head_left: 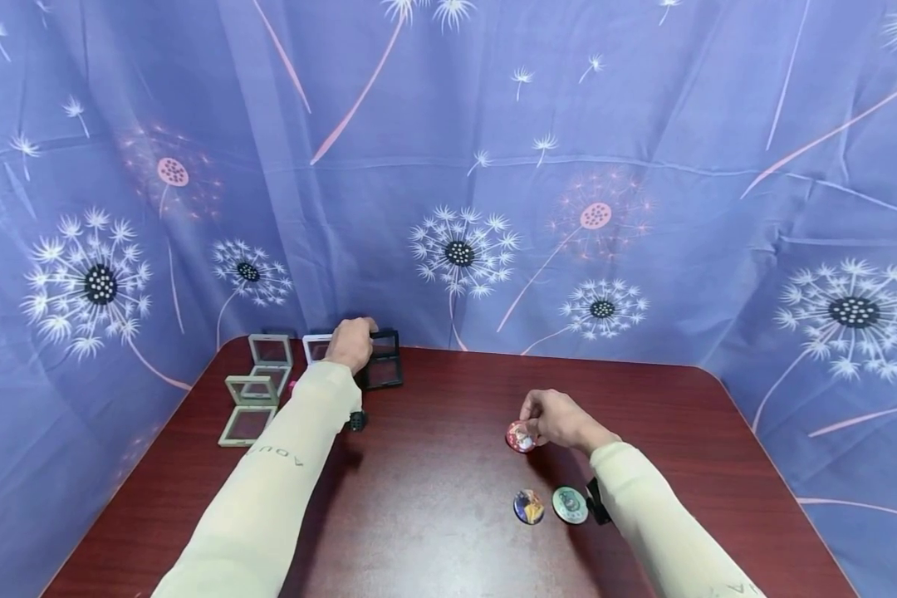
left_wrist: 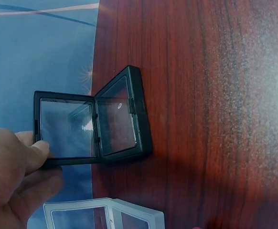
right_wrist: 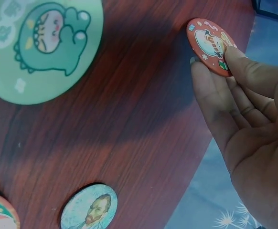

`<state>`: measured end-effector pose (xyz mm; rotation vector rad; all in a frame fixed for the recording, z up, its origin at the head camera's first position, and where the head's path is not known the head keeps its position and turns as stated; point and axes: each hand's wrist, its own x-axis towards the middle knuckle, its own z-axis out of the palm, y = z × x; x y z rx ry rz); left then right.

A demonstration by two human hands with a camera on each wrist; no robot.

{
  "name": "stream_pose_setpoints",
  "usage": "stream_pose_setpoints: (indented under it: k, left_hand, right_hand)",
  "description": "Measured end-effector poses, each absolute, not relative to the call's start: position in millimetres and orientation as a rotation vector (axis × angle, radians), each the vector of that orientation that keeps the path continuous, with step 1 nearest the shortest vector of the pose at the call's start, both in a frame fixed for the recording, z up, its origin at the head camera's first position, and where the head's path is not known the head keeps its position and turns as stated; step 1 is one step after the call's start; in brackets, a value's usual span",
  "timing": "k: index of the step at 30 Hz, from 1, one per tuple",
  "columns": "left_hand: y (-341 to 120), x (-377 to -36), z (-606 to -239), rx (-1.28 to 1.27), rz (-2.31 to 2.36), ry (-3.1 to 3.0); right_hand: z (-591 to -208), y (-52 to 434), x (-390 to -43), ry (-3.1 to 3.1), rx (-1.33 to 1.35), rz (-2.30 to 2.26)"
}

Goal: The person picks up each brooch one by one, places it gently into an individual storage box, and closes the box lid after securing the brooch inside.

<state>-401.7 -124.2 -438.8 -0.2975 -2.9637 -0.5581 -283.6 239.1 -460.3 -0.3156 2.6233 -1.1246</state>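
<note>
So the left hand (head_left: pixel 351 342) is way out at the back left of the table (head_left: pixel 433 490), pinching the raised lid of an open black case (head_left: pixel 382 360). In the left wrist view the thumb (left_wrist: pixel 34 152) sits on the lid's lower corner, fingers curled behind it. The case's base lies flat on the wood right at the table's back edge, lid standing up against the blue curtain (head_left: pixel 448 166).

The right hand (head_left: pixel 556 419) is near the middle of the table, a bit to the right, pinching a red badge (head_left: pixel 520 437) between thumb and fingertips. The badge has a little snowman-type cartoon on it and is tilted, its lower edge about at the tabletop; I can't tell if it actually touches.

Closer to the person, just beside the right forearm, two more badges lie flat: a green badge (head_left: pixel 571 505) with a dino on it and a portrait badge (head_left: pixel 528 507), almost touching each other.

Left of the black case there's a white case (head_left: pixel 316 347), also open, and further left two grey cases (head_left: pixel 257 386), both open too.
</note>
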Motion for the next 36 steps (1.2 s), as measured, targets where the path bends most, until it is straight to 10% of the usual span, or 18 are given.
stream_pose_setpoints:
  k: [36]
  left_hand:
    - [-128.7,-394.5,-448.7,-0.29,-0.922,-2.901]
  right_hand:
    - [-458.5,247.7,-284.0,2.661,-0.295,-1.243]
